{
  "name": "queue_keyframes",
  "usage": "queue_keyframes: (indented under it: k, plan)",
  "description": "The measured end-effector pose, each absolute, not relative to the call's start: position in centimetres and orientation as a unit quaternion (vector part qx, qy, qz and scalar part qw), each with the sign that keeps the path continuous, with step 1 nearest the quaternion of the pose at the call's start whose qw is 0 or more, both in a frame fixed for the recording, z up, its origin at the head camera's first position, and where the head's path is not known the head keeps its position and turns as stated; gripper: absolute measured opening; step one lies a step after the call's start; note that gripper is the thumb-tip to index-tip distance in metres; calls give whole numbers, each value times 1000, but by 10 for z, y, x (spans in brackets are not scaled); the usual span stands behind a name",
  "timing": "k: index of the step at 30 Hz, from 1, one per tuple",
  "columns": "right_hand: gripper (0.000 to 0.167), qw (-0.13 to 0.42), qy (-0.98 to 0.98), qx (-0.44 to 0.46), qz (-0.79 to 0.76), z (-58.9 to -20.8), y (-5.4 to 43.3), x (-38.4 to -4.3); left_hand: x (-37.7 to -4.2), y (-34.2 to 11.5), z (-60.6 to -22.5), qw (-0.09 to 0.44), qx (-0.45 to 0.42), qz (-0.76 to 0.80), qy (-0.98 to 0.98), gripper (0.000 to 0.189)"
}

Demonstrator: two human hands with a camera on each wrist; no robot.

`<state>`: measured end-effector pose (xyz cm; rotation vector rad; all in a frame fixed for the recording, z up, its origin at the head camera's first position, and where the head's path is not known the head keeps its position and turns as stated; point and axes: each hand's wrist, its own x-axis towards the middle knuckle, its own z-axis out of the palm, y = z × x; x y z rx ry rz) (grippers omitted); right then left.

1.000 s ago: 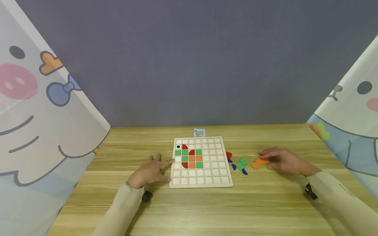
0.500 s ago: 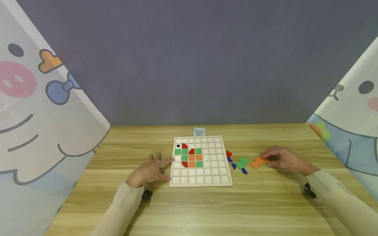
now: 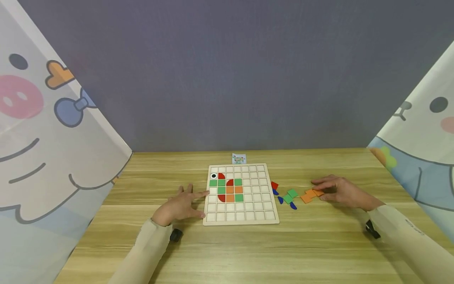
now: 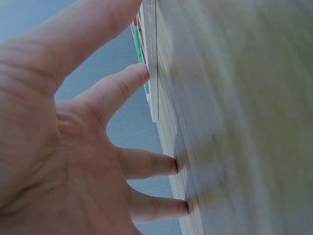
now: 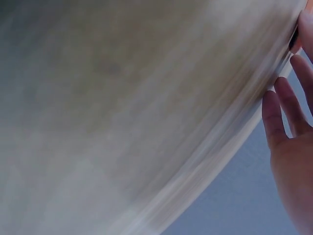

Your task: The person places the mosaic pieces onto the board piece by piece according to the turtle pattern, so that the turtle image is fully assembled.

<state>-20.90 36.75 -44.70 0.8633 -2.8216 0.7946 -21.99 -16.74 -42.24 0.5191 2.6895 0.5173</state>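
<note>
A wooden grid board (image 3: 253, 205) lies on the table, with green, orange and red tiles and an eye tile (image 3: 214, 176) set in its left half. My left hand (image 3: 179, 207) is spread at its left side, index fingertip and thumb at the edge; in the left wrist view the other fingertips rest on the tabletop. To the right, my right hand (image 3: 342, 192) has thumb and index finger around the end orange square tile (image 3: 318, 193), beside other orange tiles (image 3: 306, 198). In the right wrist view only a sliver of orange shows by the fingers.
Between board and right hand lie green square tiles (image 3: 288, 199), blue curved pieces (image 3: 293, 206) and a red tile (image 3: 274, 185). A small picture card (image 3: 239, 158) sits behind the board. A grey wall (image 3: 248, 79) rises at the table's back edge.
The right thumb and index finger have shifted slightly at the end orange tile. The left hand and the tiles on the board stay as they were.
</note>
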Motion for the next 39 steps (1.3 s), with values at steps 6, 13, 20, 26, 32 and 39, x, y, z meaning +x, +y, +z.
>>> queue_keyframes:
  k: [6, 13, 20, 26, 32, 39]
  plan:
    - [30, 36, -927, 280, 245, -446, 368, -213, -219, -168, -423, 176, 181, 185, 950, 75]
    - [30, 37, -930, 279, 237, -443, 365, -212, -218, -168, -422, 175, 180, 187, 950, 74]
    - [26, 36, -926, 279, 252, -440, 361, -213, -217, -168, -421, 174, 181, 187, 950, 74]
    - [24, 44, -925, 272, 261, -445, 360, -216, -217, -167, -421, 177, 183, 183, 950, 74]
    - [16, 72, -923, 255, 278, -443, 356, -213, -217, -166, -421, 180, 187, 183, 948, 73]
    - [23, 174, -907, 273, 270, -427, 347, -214, -219, -167, -423, 177, 186, 177, 950, 73]
